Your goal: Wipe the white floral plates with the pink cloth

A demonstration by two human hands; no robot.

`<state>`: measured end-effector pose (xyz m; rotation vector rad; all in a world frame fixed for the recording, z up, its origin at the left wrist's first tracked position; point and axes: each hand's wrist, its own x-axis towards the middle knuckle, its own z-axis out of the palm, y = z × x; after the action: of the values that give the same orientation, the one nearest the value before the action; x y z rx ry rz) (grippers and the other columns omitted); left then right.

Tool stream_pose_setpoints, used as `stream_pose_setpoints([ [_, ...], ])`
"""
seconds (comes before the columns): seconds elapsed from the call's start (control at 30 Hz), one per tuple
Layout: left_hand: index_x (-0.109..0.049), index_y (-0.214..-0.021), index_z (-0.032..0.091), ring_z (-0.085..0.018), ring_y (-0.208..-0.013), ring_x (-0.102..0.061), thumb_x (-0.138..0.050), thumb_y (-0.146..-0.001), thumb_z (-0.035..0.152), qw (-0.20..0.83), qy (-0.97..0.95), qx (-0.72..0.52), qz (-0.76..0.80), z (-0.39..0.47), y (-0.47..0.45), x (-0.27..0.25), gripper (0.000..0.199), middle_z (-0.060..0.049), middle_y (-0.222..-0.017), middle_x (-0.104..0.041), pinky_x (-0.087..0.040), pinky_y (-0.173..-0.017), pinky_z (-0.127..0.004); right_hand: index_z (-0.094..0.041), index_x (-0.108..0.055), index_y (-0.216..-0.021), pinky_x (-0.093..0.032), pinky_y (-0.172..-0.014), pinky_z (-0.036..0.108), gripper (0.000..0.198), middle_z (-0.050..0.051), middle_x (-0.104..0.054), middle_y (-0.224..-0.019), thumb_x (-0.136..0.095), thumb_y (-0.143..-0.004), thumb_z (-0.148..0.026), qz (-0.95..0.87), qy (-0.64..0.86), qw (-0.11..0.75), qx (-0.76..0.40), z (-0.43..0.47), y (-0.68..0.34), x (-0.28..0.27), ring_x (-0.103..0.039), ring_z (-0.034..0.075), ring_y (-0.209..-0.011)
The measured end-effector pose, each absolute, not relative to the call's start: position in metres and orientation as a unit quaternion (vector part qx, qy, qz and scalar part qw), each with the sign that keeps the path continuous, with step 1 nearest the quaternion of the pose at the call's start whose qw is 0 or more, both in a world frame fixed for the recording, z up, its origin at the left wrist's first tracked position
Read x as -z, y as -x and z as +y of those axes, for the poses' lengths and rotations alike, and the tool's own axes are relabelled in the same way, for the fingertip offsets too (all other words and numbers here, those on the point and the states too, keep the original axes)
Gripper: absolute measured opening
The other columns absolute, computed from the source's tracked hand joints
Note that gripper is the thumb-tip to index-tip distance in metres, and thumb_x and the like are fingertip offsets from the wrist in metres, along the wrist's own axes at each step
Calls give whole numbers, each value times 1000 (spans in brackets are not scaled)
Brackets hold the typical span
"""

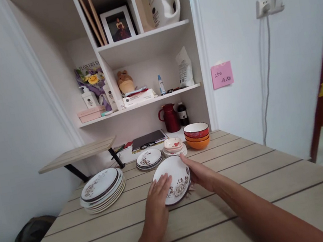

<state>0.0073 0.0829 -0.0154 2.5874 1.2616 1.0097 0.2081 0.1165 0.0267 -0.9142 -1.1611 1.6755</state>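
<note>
White shelving point(148, 33) fills the wall ahead of me, with a pink note point(222, 75) stuck up to the right of it, and below it my table point(278, 172) runs out in pale boards split by dark lines. Over the near middle of those boards I have a white plate point(179, 177) with a dark rim and brown flowers, its face tipped toward me. My left hand point(157, 206) lies on the lower left of that face, fingers stretched out flat over it rather than hooked round the edge. My right hand point(201, 173) grips the right-hand rim, the thumb up along the edge and the other fingers behind, where I can't see how far they reach. Just beyond the plate are a stack of small patterned plates point(149, 157) and some little dishes point(173, 143) piled on more white plates, with the orange and red bowls point(197, 139) nested beside them. Off to my left sits a taller pile of large plates point(98, 187), the top one also flowered, near the leg of a raised wooden stand point(78, 153). At the back, a red jug point(171, 120) stands next to a dark bottle point(183, 114).
</note>
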Motion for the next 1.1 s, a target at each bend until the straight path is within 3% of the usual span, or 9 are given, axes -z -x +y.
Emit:
stream_pose_setpoints([
  [0.2,-58,-125,33,-20,-128,-46,-39,-58,-4,162,-801,-436,377,85,-10,20,79,1,-136,-54,-20,-115,-45,-17,-65,-83,-47,-65,30,66,7,-68,-79,-35,-79,-76,-526,428,536,-503,123,-201,-18,-60,19,-74],
  [0.43,-72,-95,18,-27,-106,-60,-68,-72,28,342,-519,-626,471,77,-22,11,25,-7,-94,-73,-43,-97,-37,-23,-53,-126,-44,-93,41,75,12,-59,-126,-13,-85,-71,-535,371,542,-532,130,-212,-17,-57,24,-113],
  [0.53,-71,-87,13,-25,-89,-65,-74,-67,34,362,-455,-644,497,79,-18,15,29,-6,-81,-72,-48,-85,-33,-30,-55,-126,-28,-106,49,60,9,-44,-143,-50,-77,-65,-729,446,394,-338,124,-214,-9,-36,30,-133],
  [0.6,-70,-92,12,-24,-89,-65,-76,-67,35,383,-432,-658,483,82,-15,18,35,-6,-84,-73,-48,-84,-31,-32,-66,-112,-12,-109,56,63,7,-35,-150,-79,-52,-48,-775,447,333,-298,121,-207,4,-21,38,-138],
  [0.67,-67,-103,14,-22,-97,-64,-76,-68,33,413,-412,-683,439,85,-13,20,41,-7,-96,-72,-46,-91,-31,-33,-69,-104,-11,-108,57,47,4,-32,-152,-76,-57,-37,-826,430,259,-256,122,-197,18,-23,37,-137],
  [0.73,-63,-113,17,-20,-106,-62,-76,-69,28,448,-389,-703,392,85,-12,19,47,-7,-107,-70,-43,-99,-31,-27,-73,-82,-24,-104,48,17,4,-47,-141,-64,-67,-24,-805,426,318,-264,129,-192,28,-42,30,-125],
  [0.83,-56,-123,23,-19,-112,-59,-75,-70,21,495,-348,-710,361,83,-13,12,56,-5,-116,-67,-39,-105,-32,-19,-65,-59,-40,-86,35,14,7,-65,-101,-55,-68,-16,-729,442,432,-294,146,-202,32,-58,21,-90],
  [0.97,-47,-132,27,-21,-118,-56,-75,-70,18,557,-320,-697,318,80,-12,7,68,-5,-125,-63,-42,-104,-34,-19,-63,-84,-42,-65,31,25,4,-58,-72,-40,-81,-29,-631,484,528,-298,162,-236,22,-53,19,-68],
  [1.1,-48,-132,24,-23,-120,-54,-77,-69,20,610,-323,-658,303,79,-12,13,70,-8,-125,-62,-43,-103,-34,-19,-53,-110,-42,-62,28,39,4,-58,-80,-35,-87,-44,-574,473,600,-295,161,-249,6,-53,18,-70],
])
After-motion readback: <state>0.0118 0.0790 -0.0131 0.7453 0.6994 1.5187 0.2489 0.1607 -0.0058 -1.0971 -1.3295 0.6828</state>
